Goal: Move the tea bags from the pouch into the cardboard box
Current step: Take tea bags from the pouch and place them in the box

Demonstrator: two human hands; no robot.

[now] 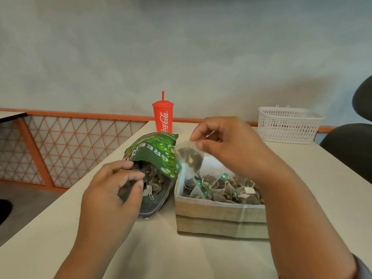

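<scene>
Fingers (203, 127) of the right hand (231, 146) are pinching a tea bag (189, 158) over the cardboard box (219, 218), best dropped low; left hand (112, 190) is gripping the pouch (155, 152).

the red lidded cup (163, 117), beyond the far left corner of the cardboard box (219, 220), carries "coca-cola" in white script running up its side. the green pouch (155, 152), just left of the box, shows white capitals seen upside down: "gre" is plain, the rest is folded away. the paper tags (249, 190) on the tea bags (196, 193) inside the box are too small to read.
</scene>
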